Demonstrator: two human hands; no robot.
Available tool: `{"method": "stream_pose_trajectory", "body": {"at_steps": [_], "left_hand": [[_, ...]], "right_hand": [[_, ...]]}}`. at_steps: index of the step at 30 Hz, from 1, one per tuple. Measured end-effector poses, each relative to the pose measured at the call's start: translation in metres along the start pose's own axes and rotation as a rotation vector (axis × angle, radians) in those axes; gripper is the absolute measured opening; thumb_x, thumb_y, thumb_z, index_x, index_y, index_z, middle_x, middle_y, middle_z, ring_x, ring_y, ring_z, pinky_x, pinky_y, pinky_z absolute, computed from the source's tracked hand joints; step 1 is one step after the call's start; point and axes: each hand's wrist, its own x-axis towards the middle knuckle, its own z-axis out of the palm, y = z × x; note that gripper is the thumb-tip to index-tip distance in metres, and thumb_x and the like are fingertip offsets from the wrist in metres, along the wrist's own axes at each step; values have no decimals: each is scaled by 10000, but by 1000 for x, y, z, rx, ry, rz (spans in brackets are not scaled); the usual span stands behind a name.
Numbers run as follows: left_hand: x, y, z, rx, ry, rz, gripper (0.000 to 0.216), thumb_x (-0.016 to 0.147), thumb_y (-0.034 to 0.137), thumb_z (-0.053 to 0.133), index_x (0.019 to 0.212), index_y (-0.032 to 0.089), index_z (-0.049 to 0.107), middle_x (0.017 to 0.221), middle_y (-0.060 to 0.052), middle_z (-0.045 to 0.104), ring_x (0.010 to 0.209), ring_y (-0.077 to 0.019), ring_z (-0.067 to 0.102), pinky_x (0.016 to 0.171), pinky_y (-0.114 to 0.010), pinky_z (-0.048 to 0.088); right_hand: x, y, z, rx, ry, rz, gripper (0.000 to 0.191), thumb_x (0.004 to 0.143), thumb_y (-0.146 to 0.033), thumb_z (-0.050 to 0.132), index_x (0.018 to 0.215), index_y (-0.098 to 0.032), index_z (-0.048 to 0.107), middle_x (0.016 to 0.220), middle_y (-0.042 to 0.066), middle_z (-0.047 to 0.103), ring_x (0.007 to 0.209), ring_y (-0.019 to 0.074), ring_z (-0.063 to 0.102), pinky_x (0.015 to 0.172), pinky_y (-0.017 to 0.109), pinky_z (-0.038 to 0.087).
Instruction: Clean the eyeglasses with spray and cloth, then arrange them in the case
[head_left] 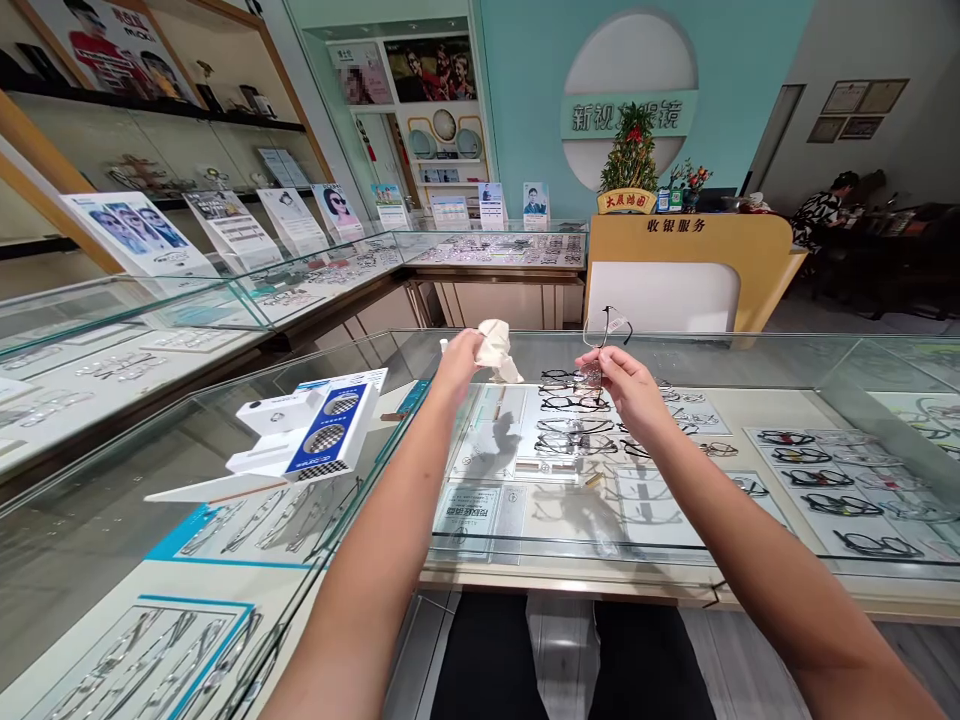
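My left hand (457, 360) is closed on a crumpled white cloth (497, 348), held up above the glass counter (675, 350). My right hand (622, 385) pinches a pair of thin-framed glasses (604, 335) with a small tag on them, about a hand's width to the right of the cloth. Cloth and glasses are apart. Under both hands, inside the case, lie rows of dark-framed glasses (574, 405).
A white and blue display stand (315, 430) sits on the glass at the left. More glass showcases (495, 250) run along the left and back. A yellow cashier desk (690, 270) with a small tree stands behind. A person (821, 215) sits at the far right.
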Motion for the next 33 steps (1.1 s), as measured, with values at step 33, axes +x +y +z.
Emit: {"method": "stream_pose_trajectory", "body": {"at_steps": [33], "left_hand": [[-97,61,40,-538,-652,84,487,805,593,945,861,170,710,990,-60,686,858,-173,600,779,-282,495]], "right_hand": [[-12,-15,13,75,-34,-33,328,867,-611,895,948,-294,897,1053,38,757,1065,228,645,1010,344,496]]}}
